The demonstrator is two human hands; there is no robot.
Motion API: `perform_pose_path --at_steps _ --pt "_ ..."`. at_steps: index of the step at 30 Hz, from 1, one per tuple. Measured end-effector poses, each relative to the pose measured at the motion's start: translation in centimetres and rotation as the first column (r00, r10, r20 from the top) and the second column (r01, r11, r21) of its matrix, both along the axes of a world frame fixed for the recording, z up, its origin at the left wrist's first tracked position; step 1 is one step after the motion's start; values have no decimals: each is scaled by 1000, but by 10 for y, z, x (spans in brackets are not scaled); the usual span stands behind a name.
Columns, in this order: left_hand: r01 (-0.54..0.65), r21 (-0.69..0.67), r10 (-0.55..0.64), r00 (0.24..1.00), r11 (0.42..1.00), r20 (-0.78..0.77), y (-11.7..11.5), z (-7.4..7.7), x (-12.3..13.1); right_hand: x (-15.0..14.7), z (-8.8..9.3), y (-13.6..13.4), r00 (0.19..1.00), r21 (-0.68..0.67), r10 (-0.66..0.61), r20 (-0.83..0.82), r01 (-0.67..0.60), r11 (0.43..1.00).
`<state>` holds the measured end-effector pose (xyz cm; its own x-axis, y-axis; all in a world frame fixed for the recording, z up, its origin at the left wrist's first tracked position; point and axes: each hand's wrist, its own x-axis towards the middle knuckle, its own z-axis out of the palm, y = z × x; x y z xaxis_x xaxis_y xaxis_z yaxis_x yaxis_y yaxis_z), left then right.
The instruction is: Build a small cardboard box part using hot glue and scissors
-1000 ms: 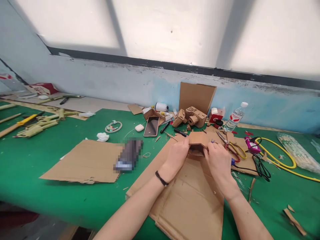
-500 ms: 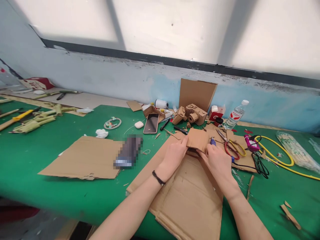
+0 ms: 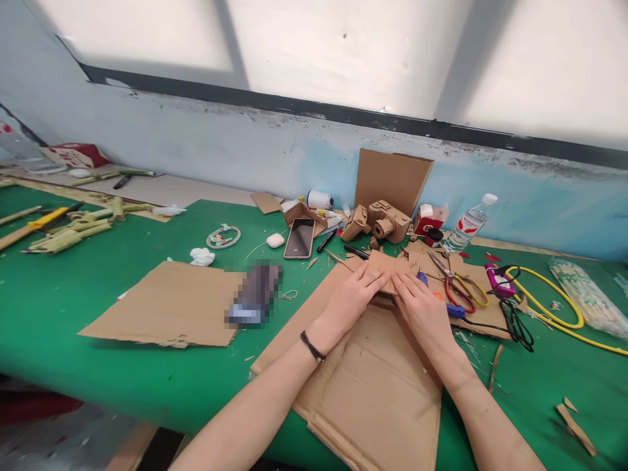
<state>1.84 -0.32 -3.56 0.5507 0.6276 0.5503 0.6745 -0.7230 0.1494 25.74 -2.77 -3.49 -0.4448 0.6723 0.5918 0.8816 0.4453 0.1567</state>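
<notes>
A small folded cardboard piece [image 3: 387, 263] is between my two hands, above a large flat cardboard sheet [image 3: 377, 386]. My left hand [image 3: 350, 297] grips its left side, fingers laid over the top. From the right, my right hand [image 3: 417, 301] also has its fingers on top, near the left fingertips. Both thumbs are mostly hidden. Under the piece's near edge a dark gap shows. Just beyond my right hand lies a blue tool [image 3: 456, 311] with an orange part and a black cable, partly covered; it looks like a glue gun.
Scissors [image 3: 458, 284] lie right of my hands, near a purple device [image 3: 499, 280] and a yellow cable [image 3: 549, 307]. Behind stand a cardboard camera model [image 3: 388, 221] and a water bottle [image 3: 468, 226]. Leftward are a phone [image 3: 299, 238] and another cardboard sheet [image 3: 167, 304].
My fingers have moved from the sides of the small cardboard piece onto its top, and the two hands are closer together. More of the blue tool shows. The view has shifted slightly.
</notes>
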Motion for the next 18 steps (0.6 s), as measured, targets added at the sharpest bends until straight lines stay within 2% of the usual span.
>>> perform_pose_path --at_steps 7,12,18 --pt "10 -28 -9 999 1000 40 0 4 -3 -1 -4 5 1000 23 -2 -6 2 1000" --pt "5 -53 -3 999 999 34 2 5 -5 -4 0 2 1000 41 3 -28 -2 999" --pt "8 -20 -6 998 1000 67 5 8 1 -5 7 -2 993 54 -84 -85 89 995"
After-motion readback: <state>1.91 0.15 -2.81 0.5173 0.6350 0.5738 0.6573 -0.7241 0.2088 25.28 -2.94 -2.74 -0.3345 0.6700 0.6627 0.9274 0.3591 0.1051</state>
